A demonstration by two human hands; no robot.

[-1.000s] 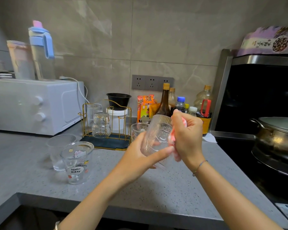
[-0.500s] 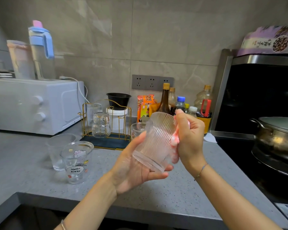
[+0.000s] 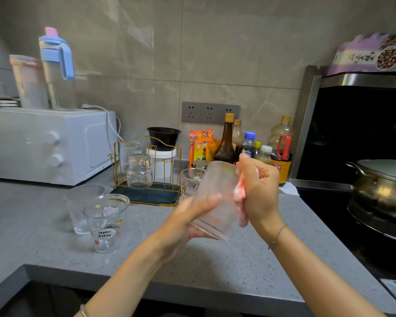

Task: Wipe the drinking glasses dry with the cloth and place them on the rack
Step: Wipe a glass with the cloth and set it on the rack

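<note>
A ribbed clear glass (image 3: 217,197) is held tilted above the grey counter, blurred by motion. My left hand (image 3: 188,223) grips it from below and the left. My right hand (image 3: 258,191) holds a pink-and-white cloth (image 3: 240,195) pressed against the glass's right side. The gold wire rack (image 3: 146,170) on a dark tray stands behind, with two glasses (image 3: 139,171) upside down on it. A Hello Kitty glass (image 3: 106,221) and a plain glass (image 3: 82,207) stand on the counter at left. Another small glass (image 3: 190,179) stands just right of the rack.
A white microwave (image 3: 44,145) with jugs on top fills the back left. Sauce bottles (image 3: 226,143) and packets line the wall. A stove with a steel pot (image 3: 382,186) lies at right. The counter's front edge (image 3: 146,284) runs below my arms.
The glass has been turned in my left hand, its base now toward me and lower. My right hand with the cloth stays on its right side.
</note>
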